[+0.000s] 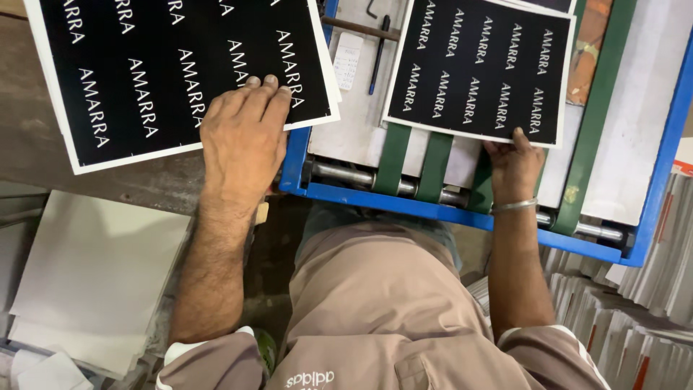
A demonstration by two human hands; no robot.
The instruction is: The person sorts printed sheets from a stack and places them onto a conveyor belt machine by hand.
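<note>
Down low, nearest of all, stacks of plain white paper [94, 289] lie on the left, and more piles of paper edges [635, 318] stand packed on the right. Between them are the person's own legs in tan clothes. A bit farther is a machine with a blue frame [361, 196], shiny metal rollers [346, 175] and green belts [393, 162] running over them. The right hand [514, 167], which has a metal bangle [514, 206] on its wrist, holds the near edge of a black printed sheet [480, 68] with a white border. The thumb sits on top and the other fingers are tucked under, so it looks like a soft pinch. That sheet lies flat on the machine bed, over the belts. To the left, on a worn brown table [144, 180], the left hand [244, 141] rests flat with fingers close together on the near corner of a bigger pile of black printed sheets [173, 72]. It presses down and does not grip. I think these sheets are light and thin, a little stiff like card, and smooth on top, so they could slide off each other. They could bend or crease if grabbed in the middle, so the white edge or a corner looks like the best place to hold. Farthest away, a dark pen [380, 54] and a small white card [348, 61] lie on the machine between the two lots of sheets.
</note>
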